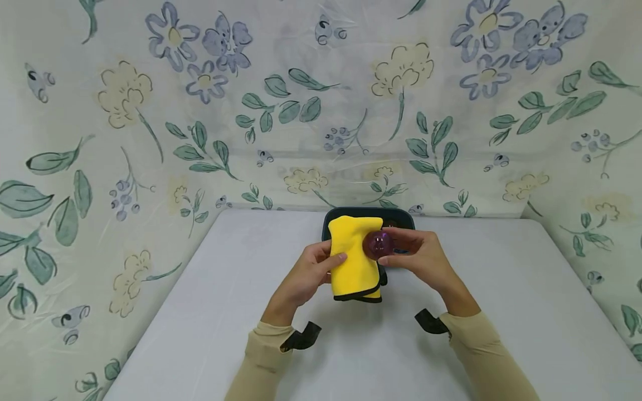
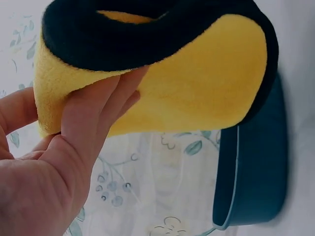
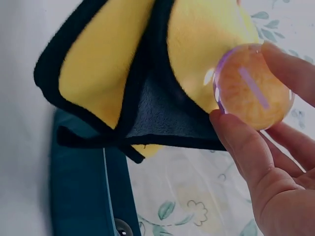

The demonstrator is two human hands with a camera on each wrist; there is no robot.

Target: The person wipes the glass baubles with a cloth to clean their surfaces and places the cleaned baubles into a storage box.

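My left hand [image 1: 315, 269] grips a folded yellow cloth [image 1: 354, 257] with a black edge, thumb on its front face; the left wrist view shows my fingers [image 2: 106, 110] curled against the yellow cloth [image 2: 187, 83]. My right hand [image 1: 418, 253] pinches a clear purple ball [image 1: 378, 244] between thumb and fingers, pressed against the cloth's right side. In the right wrist view the ball [image 3: 252, 88] sits against the yellow cloth [image 3: 197, 44], held by my fingertips [image 3: 236, 135]. Both hands hover just in front of a dark teal tray [image 1: 401, 217].
The teal tray [image 2: 256, 167] stands at the back of a white table [image 1: 200, 312], against a floral backdrop. In the right wrist view another small ball [image 3: 120, 227] lies in the tray [image 3: 78, 187]. Black wrist straps [image 1: 303, 337] hang from both sleeves.
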